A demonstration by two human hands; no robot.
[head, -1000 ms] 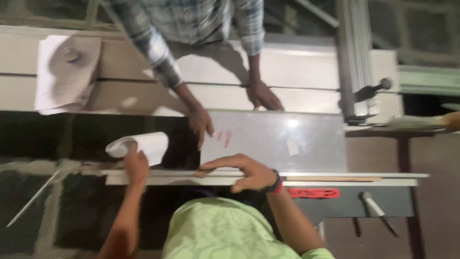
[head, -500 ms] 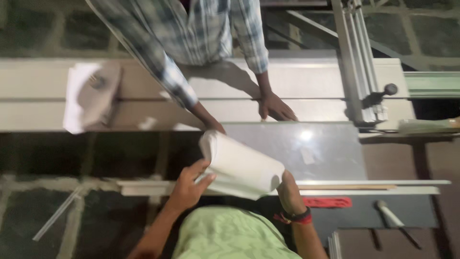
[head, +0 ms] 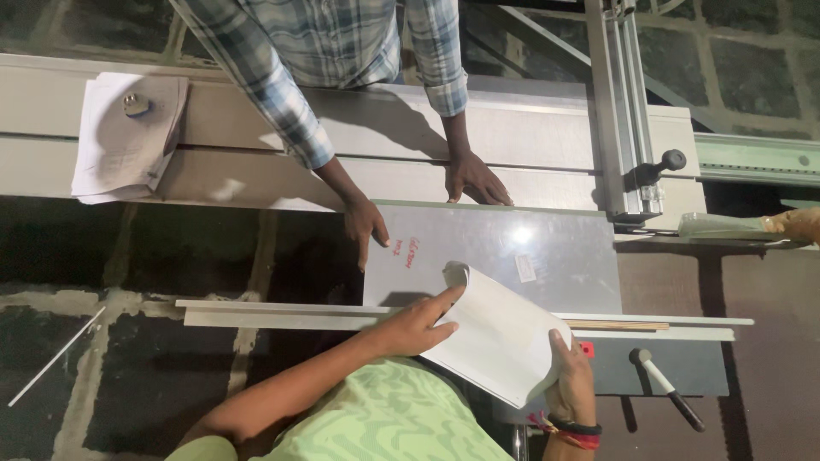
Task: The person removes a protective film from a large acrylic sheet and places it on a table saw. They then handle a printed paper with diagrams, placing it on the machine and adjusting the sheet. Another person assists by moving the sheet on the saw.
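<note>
A curled white paper pad (head: 500,337) rests over the near edge of a grey panel (head: 547,248). My left hand (head: 418,323) presses on the pad's left side, fingers bent over the rolled edge. My right hand (head: 571,376) grips the pad's lower right corner; a black and red band sits at that wrist. Across the bench, a person in a checked shirt rests one hand (head: 366,226) on the panel's left edge and the other hand (head: 475,179) on its far edge.
A long pale rail (head: 282,313) runs under the panel's near edge. A stack of papers with a small metal object (head: 128,137) lies far left. An aluminium fence with a black knob (head: 636,119) stands right. A lever handle (head: 666,397) sticks out at lower right.
The white pad came up from the left in my left hand, moved right over the panel, and my right hand took its lower corner. The view shifted down and closer.
</note>
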